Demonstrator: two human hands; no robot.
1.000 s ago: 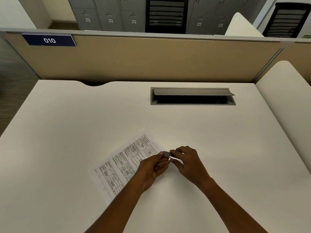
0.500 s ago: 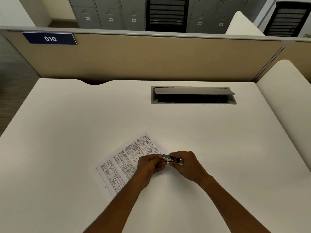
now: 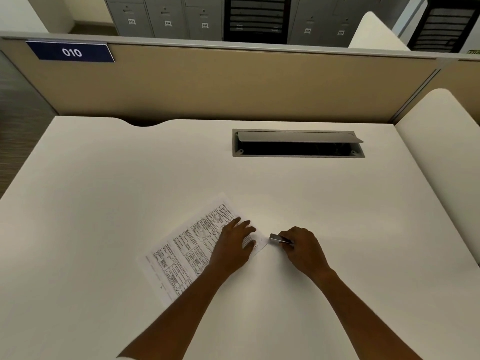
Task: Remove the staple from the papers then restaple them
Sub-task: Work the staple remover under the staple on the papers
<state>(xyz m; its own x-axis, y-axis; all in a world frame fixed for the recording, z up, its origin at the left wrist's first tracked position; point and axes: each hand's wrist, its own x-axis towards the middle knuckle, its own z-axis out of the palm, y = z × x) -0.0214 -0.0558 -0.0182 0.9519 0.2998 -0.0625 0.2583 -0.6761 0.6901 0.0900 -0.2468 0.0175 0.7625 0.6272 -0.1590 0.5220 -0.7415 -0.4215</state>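
Note:
Printed papers (image 3: 187, 245) lie slanted on the white desk (image 3: 104, 190), their near right corner by my hands. My left hand (image 3: 233, 245) rests flat on the papers with its fingers spread, pressing them down near that corner. My right hand (image 3: 301, 249) grips a small silver stapler (image 3: 278, 239), whose tip points left at the paper's corner and sits just right of it. I cannot make out a staple in the papers.
An open grey cable hatch (image 3: 298, 144) is sunk into the desk at the back right. A beige partition (image 3: 233, 84) with a blue "010" label (image 3: 71, 51) closes off the far edge. A second white desk (image 3: 446, 157) adjoins on the right.
My left hand let go of the stapler and spread flat on the papers. My right hand drew the stapler a little to the right, off the paper's corner.

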